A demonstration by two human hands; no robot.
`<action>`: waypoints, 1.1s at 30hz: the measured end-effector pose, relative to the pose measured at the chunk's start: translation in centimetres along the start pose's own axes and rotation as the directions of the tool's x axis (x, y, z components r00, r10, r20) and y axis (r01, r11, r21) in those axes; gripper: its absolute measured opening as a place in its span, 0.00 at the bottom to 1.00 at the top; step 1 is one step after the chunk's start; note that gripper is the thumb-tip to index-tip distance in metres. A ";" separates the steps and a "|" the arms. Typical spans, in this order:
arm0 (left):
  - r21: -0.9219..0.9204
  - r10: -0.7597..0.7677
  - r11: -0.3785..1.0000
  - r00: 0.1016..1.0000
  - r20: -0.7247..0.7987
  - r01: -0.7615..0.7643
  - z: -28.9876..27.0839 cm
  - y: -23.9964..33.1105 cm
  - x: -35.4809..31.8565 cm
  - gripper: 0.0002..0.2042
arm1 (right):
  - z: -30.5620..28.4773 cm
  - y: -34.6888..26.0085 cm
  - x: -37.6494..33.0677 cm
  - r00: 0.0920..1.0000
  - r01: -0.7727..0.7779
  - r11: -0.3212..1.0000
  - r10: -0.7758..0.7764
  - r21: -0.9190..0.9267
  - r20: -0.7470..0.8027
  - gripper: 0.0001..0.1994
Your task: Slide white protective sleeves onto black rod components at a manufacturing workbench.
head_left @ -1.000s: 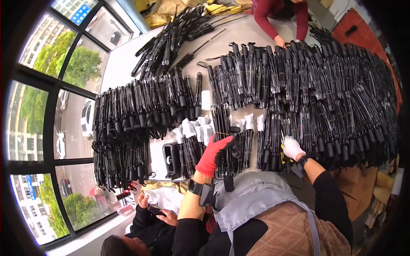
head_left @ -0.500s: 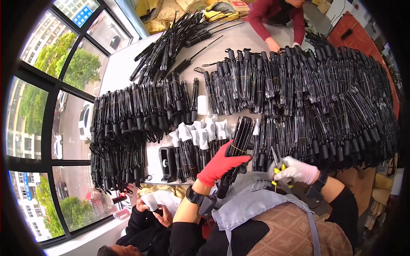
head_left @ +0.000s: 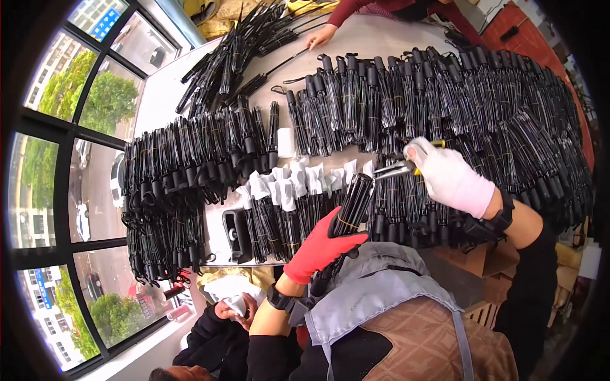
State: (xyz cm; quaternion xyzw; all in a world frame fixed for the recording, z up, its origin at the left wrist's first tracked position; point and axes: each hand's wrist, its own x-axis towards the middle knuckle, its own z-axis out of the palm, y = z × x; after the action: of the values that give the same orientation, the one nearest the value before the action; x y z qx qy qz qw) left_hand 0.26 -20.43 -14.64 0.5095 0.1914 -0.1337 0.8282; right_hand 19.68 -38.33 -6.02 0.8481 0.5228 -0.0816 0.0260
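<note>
My left hand (head_left: pixel 321 249), in a red and black glove, is closed around a folded black umbrella frame (head_left: pixel 356 202). The frame slants up and right, with a thin tan band around its ribs. In a white glove, my right hand (head_left: pixel 450 179) grips pliers (head_left: pixel 395 169) with metal jaws and yellow handles. The jaws point left, close to the frame's upper end; whether they touch it I cannot tell. Just left of the frame, several umbrella frames with white wraps (head_left: pixel 287 190) on their upper ends lie in a row.
Bundled black umbrella frames (head_left: pixel 457 101) cover the table's right side, with more rows (head_left: pixel 184 152) at left. A loose pile (head_left: pixel 232 54) lies at the back. A co-worker's hand (head_left: pixel 323 36) is there; another person handles something white (head_left: pixel 236 305) at lower left. A black holder (head_left: pixel 237 236) stands near the front edge.
My right hand has risen from my lap with the pliers, bringing them beside the frame's top. The far co-worker's hand has reached left to a thin rod. The whole view has shifted slightly.
</note>
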 end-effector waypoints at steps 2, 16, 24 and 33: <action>0.064 -0.012 0.998 1.000 -0.002 0.013 0.2 0.0 0.0 0.17 | -0.1 0.0 0.5 1.000 0.022 0.999 -0.021 -0.031 0.002 0.14; 0.220 0.071 0.974 0.994 -0.086 -0.051 0.2 -2.0 0.5 0.17 | 1.2 -0.2 1.6 0.991 0.128 0.935 -0.134 -0.332 0.005 0.08; 0.083 -0.044 0.995 0.990 -0.132 0.055 -1.2 -3.4 2.6 0.16 | 4.7 0.7 4.0 0.980 0.196 0.937 -0.200 -0.289 0.015 0.07; -0.037 -0.003 0.999 0.982 -0.191 -0.004 -4.8 -3.9 3.7 0.13 | 25.2 4.1 -0.4 0.665 -0.718 0.633 0.503 0.289 0.552 0.15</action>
State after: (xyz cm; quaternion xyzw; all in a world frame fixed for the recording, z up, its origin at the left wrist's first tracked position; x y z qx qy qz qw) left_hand 1.08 -17.96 -21.39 0.5045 0.2724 -0.0804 0.8154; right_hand 20.36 -43.78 -30.92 0.9150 0.1377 -0.3762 -0.0481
